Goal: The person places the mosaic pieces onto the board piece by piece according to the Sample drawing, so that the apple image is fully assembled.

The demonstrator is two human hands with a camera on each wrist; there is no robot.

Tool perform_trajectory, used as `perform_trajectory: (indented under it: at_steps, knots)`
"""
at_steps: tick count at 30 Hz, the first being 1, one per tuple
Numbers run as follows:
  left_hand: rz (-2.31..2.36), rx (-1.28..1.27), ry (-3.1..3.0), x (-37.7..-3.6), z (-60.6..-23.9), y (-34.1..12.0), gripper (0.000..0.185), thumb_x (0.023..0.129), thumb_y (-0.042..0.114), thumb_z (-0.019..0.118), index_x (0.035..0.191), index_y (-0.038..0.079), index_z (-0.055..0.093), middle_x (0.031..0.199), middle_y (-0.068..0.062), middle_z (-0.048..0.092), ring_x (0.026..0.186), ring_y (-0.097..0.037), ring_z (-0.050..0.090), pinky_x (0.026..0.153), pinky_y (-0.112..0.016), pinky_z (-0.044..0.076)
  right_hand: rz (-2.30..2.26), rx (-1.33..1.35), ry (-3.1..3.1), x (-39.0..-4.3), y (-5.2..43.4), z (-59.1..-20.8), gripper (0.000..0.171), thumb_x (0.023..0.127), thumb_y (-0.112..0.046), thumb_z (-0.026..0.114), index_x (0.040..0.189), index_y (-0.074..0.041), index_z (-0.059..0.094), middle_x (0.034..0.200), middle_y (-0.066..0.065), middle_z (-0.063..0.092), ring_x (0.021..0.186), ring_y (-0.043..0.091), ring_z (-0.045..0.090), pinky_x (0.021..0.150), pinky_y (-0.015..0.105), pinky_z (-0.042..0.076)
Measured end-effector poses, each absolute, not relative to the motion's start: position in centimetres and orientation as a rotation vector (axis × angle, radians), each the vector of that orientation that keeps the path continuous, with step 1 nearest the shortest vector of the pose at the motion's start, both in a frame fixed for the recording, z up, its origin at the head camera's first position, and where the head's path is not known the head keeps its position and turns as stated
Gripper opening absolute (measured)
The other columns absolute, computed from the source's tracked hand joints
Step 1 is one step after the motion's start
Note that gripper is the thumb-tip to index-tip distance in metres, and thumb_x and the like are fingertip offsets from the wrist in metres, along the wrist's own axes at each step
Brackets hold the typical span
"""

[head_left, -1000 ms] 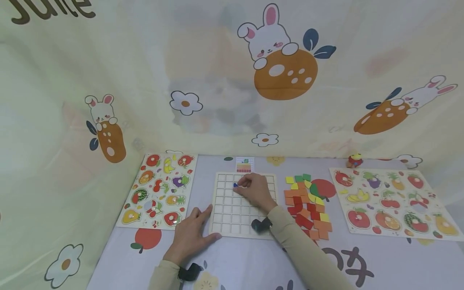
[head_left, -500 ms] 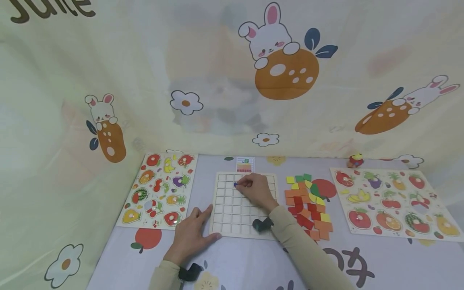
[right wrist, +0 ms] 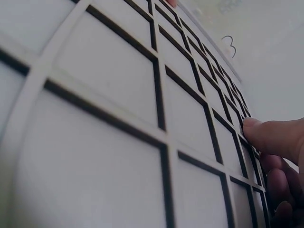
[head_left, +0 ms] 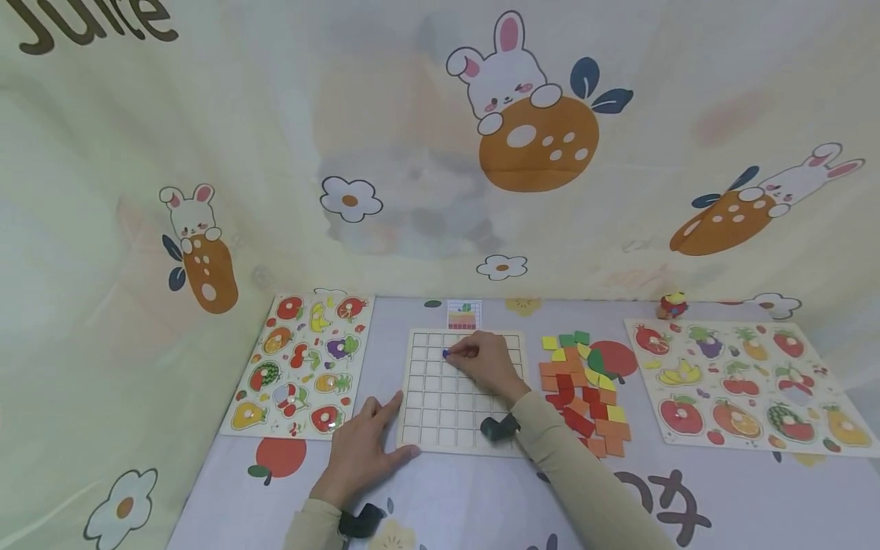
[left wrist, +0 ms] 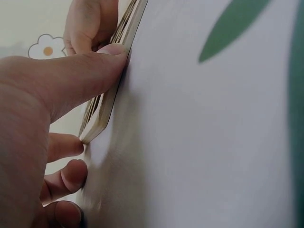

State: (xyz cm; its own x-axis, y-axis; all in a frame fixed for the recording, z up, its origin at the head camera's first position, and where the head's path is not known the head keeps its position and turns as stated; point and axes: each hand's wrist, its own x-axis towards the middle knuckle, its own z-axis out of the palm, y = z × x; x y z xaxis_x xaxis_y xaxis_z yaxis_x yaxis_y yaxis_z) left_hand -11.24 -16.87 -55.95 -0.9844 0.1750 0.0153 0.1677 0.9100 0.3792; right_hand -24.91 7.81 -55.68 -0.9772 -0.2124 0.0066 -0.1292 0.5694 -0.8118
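A pale square grid board lies on the table before me, its visible cells bare. Over its upper part, my right hand pinches a small blue piece between thumb and forefinger. The right wrist view has the right hand low at the board's far side, the piece hidden there. At the board's lower left corner, my left hand is spread, thumb at the front edge and forefinger at the left edge. In the left wrist view the thumb of the left hand touches the board's rim.
Loose red, orange, yellow and green tiles lie right of the board. A small pattern card sits behind it. Fruit puzzle boards flank it, one left and one right. A little figurine stands at the back right.
The right hand stays at nearly the same spot with the blue piece, its fingers shifting only slightly. The left hand has not moved, and the head view tips a little.
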Motion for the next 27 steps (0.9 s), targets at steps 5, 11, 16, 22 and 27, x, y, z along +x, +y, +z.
perform_trajectory:
  at_steps: [5,11,16,22,27]
  knots:
    - [0.614,0.265,3.048,-11.2,-55.9,-16.8,0.092,0.08,0.062,0.085,0.158,0.024,0.053,0.092,0.005,0.043,0.066,-0.007,0.035,0.058,-0.024,0.024,-1.388,-0.288,2.695,-24.9,8.0,-55.6,0.017,0.092,-0.027,0.084,0.108,-0.021,0.082,0.098,-0.003,0.073,0.09,0.017,0.06,0.082,0.034,0.047]
    - [0.622,0.25,3.036,-11.1,-55.9,-16.8,0.093,0.08,0.063,0.085,0.158,0.024,0.053,0.093,0.005,0.044,0.068,-0.007,0.035,0.059,-0.024,0.025,-1.525,-0.221,2.671,-25.4,10.2,-55.2,0.018,0.097,-0.032,0.078,0.113,-0.023,0.08,0.102,-0.003,0.071,0.094,0.021,0.059,0.084,0.036,0.049]
    - [0.608,0.249,3.04,-11.1,-56.1,-16.6,0.094,0.079,0.063,0.085,0.158,0.024,0.053,0.093,0.006,0.043,0.067,-0.007,0.035,0.058,-0.023,0.024,-1.402,-0.129,2.78,-26.2,14.6,-53.6,0.026,0.1,-0.032,0.074,0.122,-0.019,0.078,0.11,0.003,0.072,0.099,0.024,0.061,0.084,0.036,0.049]
    - [0.584,0.249,3.052,-11.1,-55.9,-16.3,0.093,0.079,0.063,0.085,0.157,0.024,0.054,0.093,0.005,0.044,0.068,-0.007,0.036,0.059,-0.023,0.025,-1.108,-0.14,2.881,-27.2,22.3,-51.8,0.036,0.101,-0.025,0.073,0.132,-0.007,0.072,0.122,0.016,0.071,0.106,0.031,0.063,0.087,0.041,0.053]
    - [0.569,0.232,3.058,-11.1,-55.8,-16.3,0.094,0.079,0.064,0.085,0.157,0.024,0.054,0.092,0.005,0.043,0.067,-0.007,0.035,0.058,-0.023,0.025,-0.956,-0.158,2.863,-27.2,28.2,-50.6,0.039,0.102,-0.025,0.07,0.133,-0.001,0.069,0.126,0.023,0.069,0.109,0.037,0.063,0.09,0.049,0.056]
